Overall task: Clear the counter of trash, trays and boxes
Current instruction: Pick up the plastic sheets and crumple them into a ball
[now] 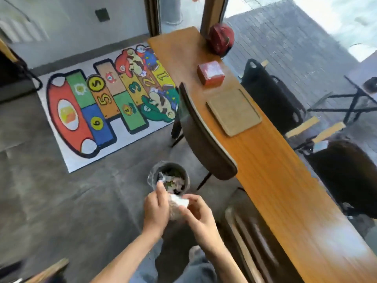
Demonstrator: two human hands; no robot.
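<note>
White crumpled paper [179, 201] is being gripped by both hands, left [156, 211] and right [199, 214], near the trash bin [184, 173] on the floor.

The two hands [175, 209] cover most of a crumpled white and clear wrapper [179, 202], so its shape is hard to tell. The bits inside the small round dark bin [184, 176] are too blurry to name. The long orange wooden counter [275, 180] (smeared near us) runs off the bottom edge.

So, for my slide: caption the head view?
Both hands hold crumpled trash over a bin beside the counter.
</note>
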